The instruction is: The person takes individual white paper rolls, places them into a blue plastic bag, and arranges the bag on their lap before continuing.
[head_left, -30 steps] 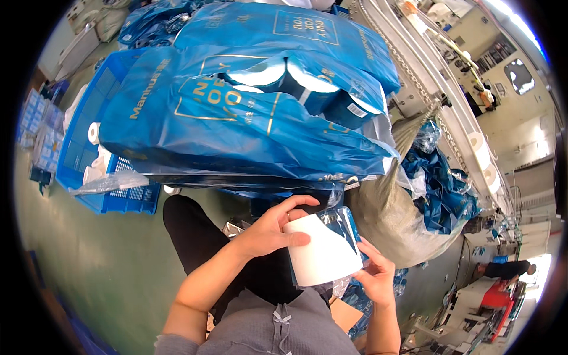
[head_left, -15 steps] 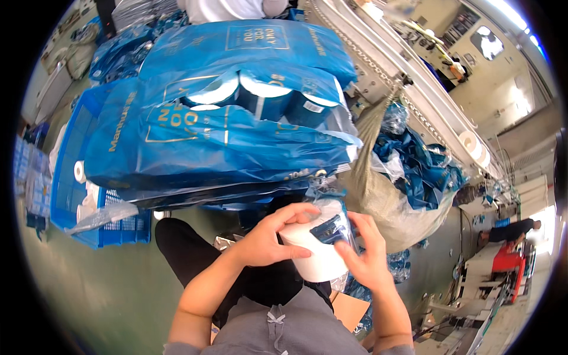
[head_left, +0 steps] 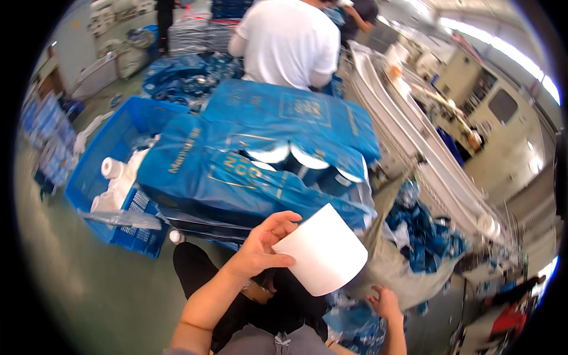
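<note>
A bare white paper roll is tilted in front of me, gripped at its left end by my left hand. My right hand is lower and to the right, away from the roll, with its fingers apart and nothing visible in them. Beneath it lies a heap of crumpled blue and clear wrappers. Just beyond the roll sits a large blue plastic pack, torn along its top so that several wrapped rolls show.
A second blue pack lies behind. At the left stands a blue crate with white rolls in it. A sack of blue wrappers stands at the right, beside a conveyor. Beyond the packs is a person in white.
My right hand has left the roll and dropped to the lower right. The blue and clear film has come off the roll, which my left hand still holds. The view has tilted up.
</note>
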Demonstrator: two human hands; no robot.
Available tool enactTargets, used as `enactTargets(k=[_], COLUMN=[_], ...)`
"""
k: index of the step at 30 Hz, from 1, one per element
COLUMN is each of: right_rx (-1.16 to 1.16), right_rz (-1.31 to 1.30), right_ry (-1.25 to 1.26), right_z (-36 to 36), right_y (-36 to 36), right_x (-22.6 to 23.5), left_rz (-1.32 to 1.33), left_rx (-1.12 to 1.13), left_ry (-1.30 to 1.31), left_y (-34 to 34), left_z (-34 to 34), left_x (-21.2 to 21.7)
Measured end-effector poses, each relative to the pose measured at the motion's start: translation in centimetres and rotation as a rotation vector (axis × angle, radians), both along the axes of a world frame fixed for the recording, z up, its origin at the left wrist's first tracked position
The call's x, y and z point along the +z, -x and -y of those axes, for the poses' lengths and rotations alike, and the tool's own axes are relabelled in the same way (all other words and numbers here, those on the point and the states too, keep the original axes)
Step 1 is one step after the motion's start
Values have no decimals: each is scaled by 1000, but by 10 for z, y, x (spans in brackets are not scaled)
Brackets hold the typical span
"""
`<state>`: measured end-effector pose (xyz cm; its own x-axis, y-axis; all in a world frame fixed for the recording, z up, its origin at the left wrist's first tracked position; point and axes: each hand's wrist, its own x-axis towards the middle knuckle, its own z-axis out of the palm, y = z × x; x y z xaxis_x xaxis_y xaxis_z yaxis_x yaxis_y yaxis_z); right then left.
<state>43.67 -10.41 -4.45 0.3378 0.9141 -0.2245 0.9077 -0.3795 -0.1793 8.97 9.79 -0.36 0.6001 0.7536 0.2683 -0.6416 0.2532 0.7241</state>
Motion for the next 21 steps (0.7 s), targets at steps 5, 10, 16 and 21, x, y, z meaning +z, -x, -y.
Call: enactTargets(k=[5,10,16,21], right_rx=[315,621,401,295], right_rz=[-781,-982,-1647,-1763], right_ry=[-696,-753,-221,116], right_z=[-78,-125,-142,-158], right_y=[127,234,299,334], right_x=[70,69,77,63], left_rz=[-38,21,-302,-329], left_rx=[302,474,847,997], left_ry=[220,315,183,342], left_y=[23,70,128,153], left_z=[15,55,107,133], left_x=[36,43,37,18])
